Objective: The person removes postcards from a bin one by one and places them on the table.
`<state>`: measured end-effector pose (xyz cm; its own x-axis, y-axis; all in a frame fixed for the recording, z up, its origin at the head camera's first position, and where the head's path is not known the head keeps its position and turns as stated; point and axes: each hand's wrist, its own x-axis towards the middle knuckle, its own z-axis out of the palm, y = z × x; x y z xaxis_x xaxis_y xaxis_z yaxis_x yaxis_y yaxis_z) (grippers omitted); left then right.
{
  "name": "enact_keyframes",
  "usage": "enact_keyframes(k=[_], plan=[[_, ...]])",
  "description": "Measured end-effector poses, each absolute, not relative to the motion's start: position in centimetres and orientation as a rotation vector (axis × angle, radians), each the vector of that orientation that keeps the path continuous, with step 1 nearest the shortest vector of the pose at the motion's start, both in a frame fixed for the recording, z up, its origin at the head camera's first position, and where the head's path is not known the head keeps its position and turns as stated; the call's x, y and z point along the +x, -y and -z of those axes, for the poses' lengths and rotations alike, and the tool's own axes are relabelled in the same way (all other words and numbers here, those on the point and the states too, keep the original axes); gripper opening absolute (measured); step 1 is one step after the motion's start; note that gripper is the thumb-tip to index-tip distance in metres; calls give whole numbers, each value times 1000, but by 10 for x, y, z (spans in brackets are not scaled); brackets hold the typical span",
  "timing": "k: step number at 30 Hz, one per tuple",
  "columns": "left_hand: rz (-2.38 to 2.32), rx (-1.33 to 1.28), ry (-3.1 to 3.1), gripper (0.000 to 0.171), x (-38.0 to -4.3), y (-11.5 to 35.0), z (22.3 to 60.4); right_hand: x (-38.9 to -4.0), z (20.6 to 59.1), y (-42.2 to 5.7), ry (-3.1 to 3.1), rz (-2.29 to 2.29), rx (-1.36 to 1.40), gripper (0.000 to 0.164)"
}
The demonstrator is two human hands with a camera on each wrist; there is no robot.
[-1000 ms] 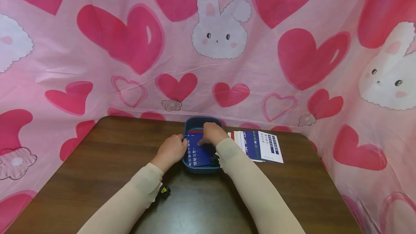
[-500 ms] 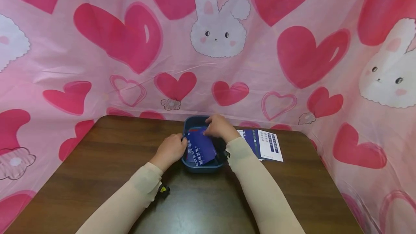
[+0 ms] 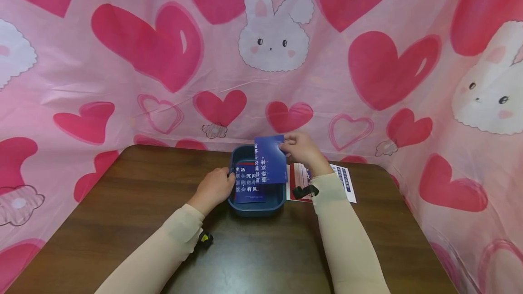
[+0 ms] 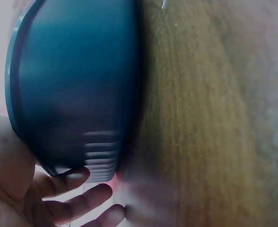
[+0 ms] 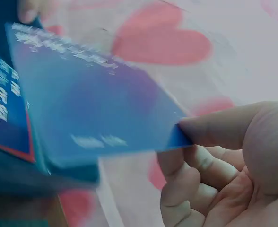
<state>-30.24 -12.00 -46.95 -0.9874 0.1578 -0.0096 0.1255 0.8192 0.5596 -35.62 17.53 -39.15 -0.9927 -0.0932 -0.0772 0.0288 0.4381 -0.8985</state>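
Observation:
A blue card (image 3: 271,160) with white characters is pinched at its edge by my right hand (image 3: 302,151), raised above the right side of a dark blue bin (image 3: 257,211). In the right wrist view, thumb and forefinger grip one corner of that card (image 5: 96,104). Another blue card (image 3: 250,196) with white writing lies inside the bin, partly covered by the raised one. My left hand (image 3: 214,187) holds the bin's left rim; in the left wrist view its thumb side lies at the rim and the fingers (image 4: 77,201) curl by the slotted outer wall.
Right of the bin, a spread of cards (image 3: 345,180), white, blue and red, lies on the brown wooden table (image 3: 135,203). A pink curtain (image 3: 224,71) with hearts and rabbits hangs behind the table's far edge.
My right hand has lifted the blue card out of the bin and moved it up and right, uncovering another card beneath. The left hand has stayed at the rim.

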Motion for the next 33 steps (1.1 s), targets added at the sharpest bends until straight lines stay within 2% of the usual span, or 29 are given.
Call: enact_keyframes(k=[7, 17, 25, 33], plan=[[-879, 231, -2950, 50, -302, 121, 469, -349, 391, -230, -2624, 1703, 108, 53], [-892, 194, -2916, 53, -300, 120, 467, -332, 388, -304, -2659, 1568, 287, 57], [-874, 208, -2933, 52, -301, 120, 467, -315, 405, -367, -2672, 1319, 433, 58], [-865, 228, -2942, 50, -300, 119, 466, -314, 431, -392, -2611, 1348, 484, 59]])
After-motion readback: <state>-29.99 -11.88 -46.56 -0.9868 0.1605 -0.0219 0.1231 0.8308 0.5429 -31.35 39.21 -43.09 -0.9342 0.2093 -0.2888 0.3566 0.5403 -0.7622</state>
